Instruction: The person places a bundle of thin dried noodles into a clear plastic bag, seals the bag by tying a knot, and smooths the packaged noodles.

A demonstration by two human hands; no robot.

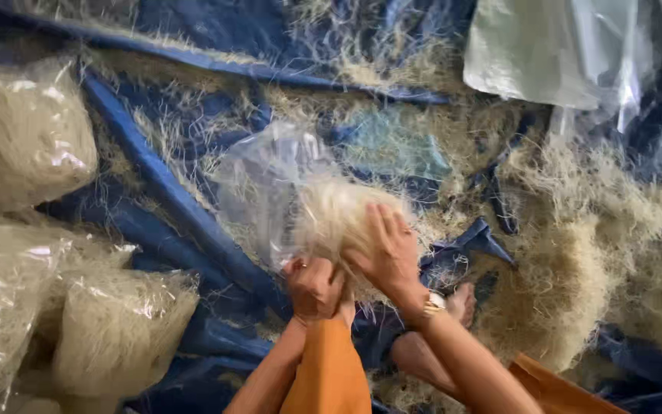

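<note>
Setting reads as a small floor-level food-packing workplace, possibly home-based. A blue tarp [193, 222] covers the ground, strewn with loose dried noodles [576, 253]. Filled clear bags [24, 130] lie stacked at left.
</note>
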